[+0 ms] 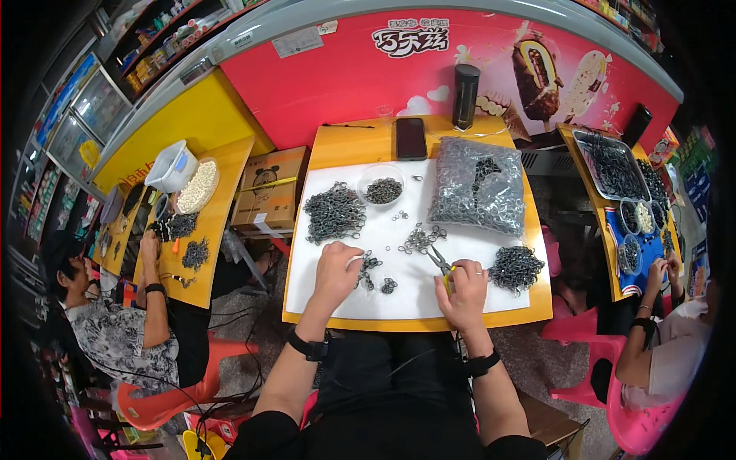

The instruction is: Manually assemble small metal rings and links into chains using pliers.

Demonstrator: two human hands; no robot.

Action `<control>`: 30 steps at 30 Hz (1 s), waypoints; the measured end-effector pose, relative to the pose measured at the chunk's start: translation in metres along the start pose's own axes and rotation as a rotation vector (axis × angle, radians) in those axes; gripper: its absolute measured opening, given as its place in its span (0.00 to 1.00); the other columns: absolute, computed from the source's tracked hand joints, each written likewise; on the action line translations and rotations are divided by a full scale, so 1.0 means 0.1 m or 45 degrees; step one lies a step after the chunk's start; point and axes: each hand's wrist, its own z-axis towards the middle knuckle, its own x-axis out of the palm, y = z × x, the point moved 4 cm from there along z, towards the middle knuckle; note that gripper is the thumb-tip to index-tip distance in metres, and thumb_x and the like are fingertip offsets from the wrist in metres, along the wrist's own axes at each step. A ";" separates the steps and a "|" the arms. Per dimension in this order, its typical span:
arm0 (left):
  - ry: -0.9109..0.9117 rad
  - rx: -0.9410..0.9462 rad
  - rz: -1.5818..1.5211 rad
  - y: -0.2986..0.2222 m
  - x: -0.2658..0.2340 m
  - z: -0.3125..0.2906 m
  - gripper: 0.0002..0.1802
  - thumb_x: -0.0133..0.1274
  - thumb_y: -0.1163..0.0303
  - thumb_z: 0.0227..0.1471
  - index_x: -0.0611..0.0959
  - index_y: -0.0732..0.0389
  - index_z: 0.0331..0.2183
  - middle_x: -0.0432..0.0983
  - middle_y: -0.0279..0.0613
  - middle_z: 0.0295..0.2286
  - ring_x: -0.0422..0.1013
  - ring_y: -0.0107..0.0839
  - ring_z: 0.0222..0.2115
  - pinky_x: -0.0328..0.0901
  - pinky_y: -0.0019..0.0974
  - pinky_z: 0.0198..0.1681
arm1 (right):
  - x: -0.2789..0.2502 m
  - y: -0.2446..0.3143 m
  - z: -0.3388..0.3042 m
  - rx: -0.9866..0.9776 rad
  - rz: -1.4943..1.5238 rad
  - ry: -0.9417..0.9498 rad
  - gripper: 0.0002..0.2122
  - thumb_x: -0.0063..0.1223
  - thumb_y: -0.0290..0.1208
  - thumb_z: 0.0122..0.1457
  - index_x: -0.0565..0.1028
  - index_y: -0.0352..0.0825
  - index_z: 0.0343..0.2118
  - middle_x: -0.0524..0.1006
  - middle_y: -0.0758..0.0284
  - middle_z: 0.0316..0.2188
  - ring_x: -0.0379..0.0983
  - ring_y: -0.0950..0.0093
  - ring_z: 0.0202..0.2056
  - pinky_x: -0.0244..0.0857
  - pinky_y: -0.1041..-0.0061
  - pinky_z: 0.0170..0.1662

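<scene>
In my right hand [464,296] is a pair of pliers [440,261] with yellow-green handles, its jaws pointing up and left over the white sheet. My left hand [334,274] has its fingers curled together beside a small cluster of dark metal clasps [369,268]; anything between the fingertips is too small to make out. Just beyond the pliers lies a loose group of clasps and rings [420,239]. A larger heap of dark clasps [335,212] sits at the far left, and another heap [516,268] lies right of my right hand. A round clear tub [381,188] holds small metal rings.
The white sheet [345,308] covers most of the wooden table. A bulging clear bag of dark parts [475,192] stands at the back right. Behind are a phone [411,139] and a black cylinder [465,96]. People work at side tables left and right.
</scene>
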 end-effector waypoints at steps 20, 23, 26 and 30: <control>-0.069 -0.268 -0.802 0.12 0.20 0.04 0.02 0.57 0.82 0.49 0.82 0.67 0.26 0.81 0.45 0.30 0.77 0.36 0.33 0.71 0.38 0.37 | 0.05 0.04 0.00 -0.045 -0.050 0.026 0.11 0.64 0.32 0.49 0.71 0.36 0.27 0.73 0.63 0.34 0.68 0.61 0.37 0.56 0.61 0.39; 0.085 -0.346 -1.555 -0.05 -0.09 -0.09 0.03 0.53 0.84 0.52 0.82 0.71 0.31 0.83 0.53 0.33 0.79 0.35 0.31 0.73 0.38 0.40 | 0.03 0.03 -0.03 -0.035 -0.048 0.031 0.11 0.64 0.32 0.49 0.71 0.36 0.26 0.73 0.63 0.33 0.68 0.61 0.37 0.56 0.61 0.38; 0.136 -0.314 -1.711 -0.23 -0.32 -0.28 0.04 0.53 0.86 0.51 0.81 0.73 0.31 0.82 0.56 0.32 0.78 0.39 0.31 0.73 0.42 0.41 | 0.05 0.05 -0.01 0.011 -0.041 0.048 0.11 0.64 0.33 0.49 0.71 0.36 0.25 0.73 0.63 0.30 0.69 0.61 0.35 0.57 0.61 0.37; 0.171 -0.270 -1.875 -0.33 -0.38 -0.56 0.03 0.57 0.86 0.50 0.82 0.73 0.31 0.82 0.56 0.32 0.78 0.39 0.31 0.73 0.40 0.40 | 0.09 0.39 0.14 -0.007 -0.084 0.254 0.12 0.64 0.36 0.49 0.73 0.35 0.21 0.74 0.62 0.24 0.72 0.59 0.30 0.60 0.59 0.33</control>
